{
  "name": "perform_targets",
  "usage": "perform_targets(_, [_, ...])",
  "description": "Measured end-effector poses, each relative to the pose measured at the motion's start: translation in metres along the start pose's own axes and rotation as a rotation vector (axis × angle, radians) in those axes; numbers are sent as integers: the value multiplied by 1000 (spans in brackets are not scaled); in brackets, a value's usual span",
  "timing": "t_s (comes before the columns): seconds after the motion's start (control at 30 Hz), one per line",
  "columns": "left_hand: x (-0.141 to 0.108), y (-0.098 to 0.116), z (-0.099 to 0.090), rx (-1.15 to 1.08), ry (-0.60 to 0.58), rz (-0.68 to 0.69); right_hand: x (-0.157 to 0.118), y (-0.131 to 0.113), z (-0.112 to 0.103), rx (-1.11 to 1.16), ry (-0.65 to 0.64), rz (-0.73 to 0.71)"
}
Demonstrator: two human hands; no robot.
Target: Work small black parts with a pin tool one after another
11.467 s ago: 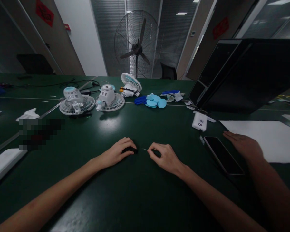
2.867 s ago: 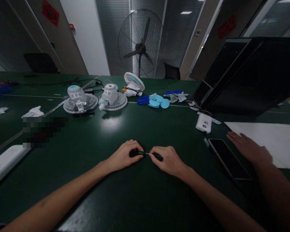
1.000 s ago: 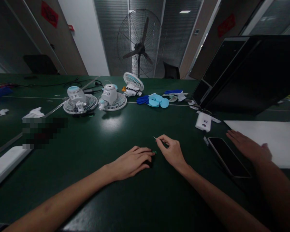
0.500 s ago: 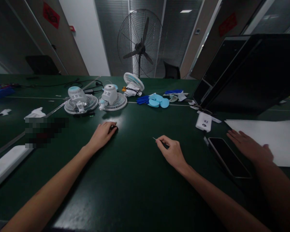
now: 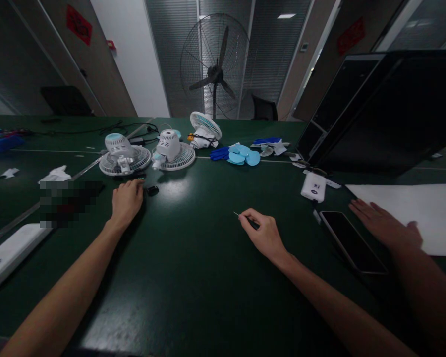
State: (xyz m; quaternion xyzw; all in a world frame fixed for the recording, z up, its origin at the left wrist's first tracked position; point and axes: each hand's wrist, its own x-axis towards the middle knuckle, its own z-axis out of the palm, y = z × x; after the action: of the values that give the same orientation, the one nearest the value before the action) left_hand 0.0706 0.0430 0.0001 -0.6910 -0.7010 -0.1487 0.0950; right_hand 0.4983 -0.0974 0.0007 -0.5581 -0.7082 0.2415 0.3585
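Note:
My left hand is on the table in front of the left small fan, its fingers curled together and their tips near small dark pieces. What it pinches, if anything, is hidden. A small black piece lies just right of that hand. My right hand is closed around a screwdriver with a dark handle; its thin metal shaft points left, over the table. A second small fan lies face down beside the first, and a third is tilted behind it.
Blue fan blades lie on blue gloves. Rightward are a white power bank, a phone, white paper under another person's hand, and a large black monitor. A white box-like device lies at left.
My left hand has let go of the small black piece, leaving it on the table, and moved left toward the left fan. My right hand with the screwdriver has hardly moved.

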Motion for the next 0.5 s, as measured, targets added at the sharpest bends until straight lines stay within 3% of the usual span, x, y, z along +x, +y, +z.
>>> perform_targets(0.2, [7, -33, 14, -46, -11, -30, 0, -2, -1, -1, -11, 17])
perform_targets(0.5, [9, -32, 10, -90, -48, -8, 0, 2, -1, 12, -38, 13])
